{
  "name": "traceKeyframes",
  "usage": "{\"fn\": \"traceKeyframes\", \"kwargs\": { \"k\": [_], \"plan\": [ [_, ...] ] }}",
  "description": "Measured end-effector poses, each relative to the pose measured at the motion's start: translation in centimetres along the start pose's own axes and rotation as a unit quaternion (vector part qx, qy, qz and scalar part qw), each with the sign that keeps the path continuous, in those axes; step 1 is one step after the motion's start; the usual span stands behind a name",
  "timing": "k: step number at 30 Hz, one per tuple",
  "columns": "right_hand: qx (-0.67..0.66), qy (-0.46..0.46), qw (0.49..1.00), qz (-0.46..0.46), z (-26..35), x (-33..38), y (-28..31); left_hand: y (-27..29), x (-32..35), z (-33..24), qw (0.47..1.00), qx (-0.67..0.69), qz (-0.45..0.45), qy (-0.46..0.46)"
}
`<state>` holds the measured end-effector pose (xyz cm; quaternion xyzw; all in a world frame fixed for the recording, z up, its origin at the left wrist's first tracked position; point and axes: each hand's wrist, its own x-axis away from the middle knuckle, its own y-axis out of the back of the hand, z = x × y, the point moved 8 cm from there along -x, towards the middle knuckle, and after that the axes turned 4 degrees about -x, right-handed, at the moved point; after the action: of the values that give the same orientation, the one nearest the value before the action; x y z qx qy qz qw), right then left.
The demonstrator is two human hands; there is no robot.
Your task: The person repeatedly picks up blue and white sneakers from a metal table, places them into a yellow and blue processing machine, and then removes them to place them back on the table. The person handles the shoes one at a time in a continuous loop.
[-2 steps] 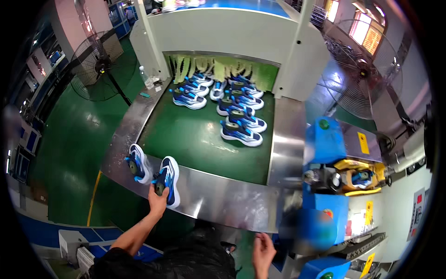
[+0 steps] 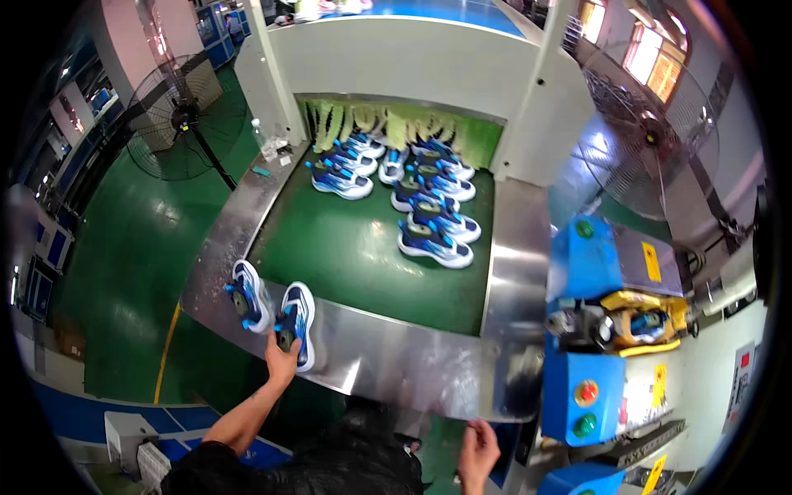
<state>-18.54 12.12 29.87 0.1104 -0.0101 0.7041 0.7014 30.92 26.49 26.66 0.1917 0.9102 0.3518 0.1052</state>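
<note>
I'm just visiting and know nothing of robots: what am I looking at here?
There is no robot here: this is a person at work, seen by a downward-looking camera on their own head. Its fisheye lens bends straight edges. The bare left hand grips a blue-and-white shoe at the metal ledge; another shoe lies beside it. The right hand is near the ledge's front edge, nothing visible in it. Beyond, more shoes sit on a green surface, up to a strip curtain on a pale machine.
</note>
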Motion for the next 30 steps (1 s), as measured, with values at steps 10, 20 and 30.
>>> {"fn": "traceKeyframes", "kwargs": {
  "k": [10, 20, 30],
  "plan": [
    [0.116, 0.094, 0.938, 0.313, 11.1, -17.7, -33.8, -8.1, -25.0, -5.1, 0.989, -0.003, 0.062, -0.133],
    [0.457, 0.333, 0.719, 0.403, 6.7, -43.4, -78.5, -23.3, -40.2, 4.6, 0.964, -0.135, 0.016, -0.228],
    [0.131, -0.089, 0.944, 0.290, 5.8, -21.4, -46.5, -22.3, -40.7, 6.5, 0.966, -0.200, 0.043, -0.157]
  ]
}}
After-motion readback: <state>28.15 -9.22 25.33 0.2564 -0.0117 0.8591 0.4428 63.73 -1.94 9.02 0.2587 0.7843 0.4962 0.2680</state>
